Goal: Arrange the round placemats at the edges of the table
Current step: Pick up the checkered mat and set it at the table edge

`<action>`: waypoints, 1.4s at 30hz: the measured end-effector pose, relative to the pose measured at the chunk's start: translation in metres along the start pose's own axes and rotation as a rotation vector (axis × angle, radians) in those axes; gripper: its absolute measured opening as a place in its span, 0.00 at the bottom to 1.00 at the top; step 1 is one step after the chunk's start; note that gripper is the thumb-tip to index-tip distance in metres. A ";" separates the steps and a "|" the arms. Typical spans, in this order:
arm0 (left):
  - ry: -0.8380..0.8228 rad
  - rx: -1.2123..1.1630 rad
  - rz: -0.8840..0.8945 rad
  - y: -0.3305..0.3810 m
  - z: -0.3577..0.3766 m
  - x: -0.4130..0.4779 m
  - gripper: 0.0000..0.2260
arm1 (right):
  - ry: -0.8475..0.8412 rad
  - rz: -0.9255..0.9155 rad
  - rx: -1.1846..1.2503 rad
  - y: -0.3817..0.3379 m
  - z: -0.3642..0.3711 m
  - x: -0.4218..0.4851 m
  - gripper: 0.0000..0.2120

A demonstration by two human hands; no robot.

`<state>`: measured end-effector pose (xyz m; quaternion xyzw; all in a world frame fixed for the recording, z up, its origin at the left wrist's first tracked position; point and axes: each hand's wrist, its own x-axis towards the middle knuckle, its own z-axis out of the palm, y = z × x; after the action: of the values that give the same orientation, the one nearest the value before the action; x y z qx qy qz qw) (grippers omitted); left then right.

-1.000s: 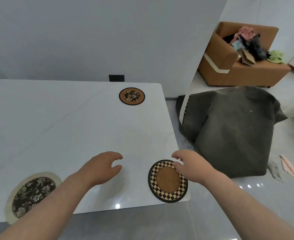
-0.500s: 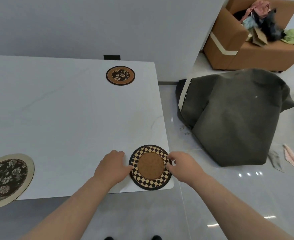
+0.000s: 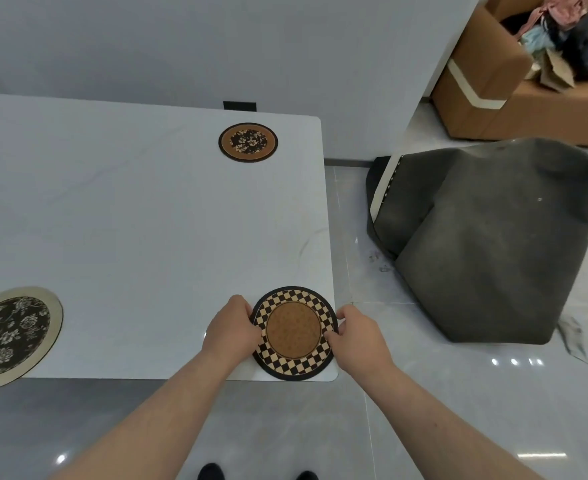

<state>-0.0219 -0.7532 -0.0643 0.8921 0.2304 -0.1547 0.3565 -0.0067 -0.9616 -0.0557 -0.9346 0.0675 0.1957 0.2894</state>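
1. Checkered placemat [image 3: 293, 332] lay flat at the tabletop's [image 3: 129, 220] near right corner.
2. Left hand [image 3: 231, 332] gripped its left rim with curled fingers; right hand [image 3: 356, 337] pinched its right rim.
3. Brown floral placemat [image 3: 248, 142] sat near the far edge, beige floral placemat [image 3: 10, 336] at the near-left edge.

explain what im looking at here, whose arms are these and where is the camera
No machine here: these are a person's bare arms. Every picture comes from one wide-angle camera worn on the head, looking down. On the white table lie three round placemats: a small floral placemat at the far edge, a large dark floral placemat at the near left, and a checkered placemat at the near right corner. The left hand and the right hand hold its opposite rims. A dark cover lies on the floor.
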 end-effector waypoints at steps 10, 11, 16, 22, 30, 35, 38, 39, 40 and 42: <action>0.060 -0.332 -0.066 -0.006 -0.037 0.000 0.11 | 0.035 0.042 0.250 -0.021 -0.009 0.009 0.06; 0.063 -0.353 -0.074 -0.008 -0.043 0.000 0.11 | 0.026 0.044 0.263 -0.028 -0.008 0.009 0.07; 0.079 -0.393 -0.075 -0.020 -0.074 0.013 0.09 | -0.012 0.010 0.312 -0.060 0.003 0.015 0.06; 0.103 -0.379 -0.065 -0.042 -0.106 0.039 0.08 | -0.039 0.026 0.365 -0.093 0.028 0.029 0.07; 0.102 -0.255 0.045 -0.069 -0.119 0.077 0.07 | -0.017 -0.039 0.258 -0.123 0.056 0.051 0.05; 0.066 0.135 0.265 -0.087 -0.123 0.076 0.26 | -0.015 -0.303 -0.241 -0.107 0.043 0.050 0.24; -0.064 0.557 0.353 -0.108 -0.126 0.073 0.53 | -0.199 -0.373 -0.489 -0.101 0.039 0.047 0.51; -0.088 0.598 0.352 -0.113 -0.126 0.072 0.55 | -0.243 -0.372 -0.536 -0.101 0.040 0.047 0.54; -0.103 0.605 0.352 -0.114 -0.126 0.072 0.56 | -0.262 -0.374 -0.565 -0.102 0.042 0.047 0.55; -0.117 0.600 0.361 -0.111 -0.124 0.073 0.55 | -0.270 -0.367 -0.586 -0.105 0.043 0.048 0.55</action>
<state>-0.0046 -0.5721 -0.0724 0.9731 -0.0077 -0.2009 0.1126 0.0481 -0.8508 -0.0537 -0.9401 -0.1991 0.2730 0.0460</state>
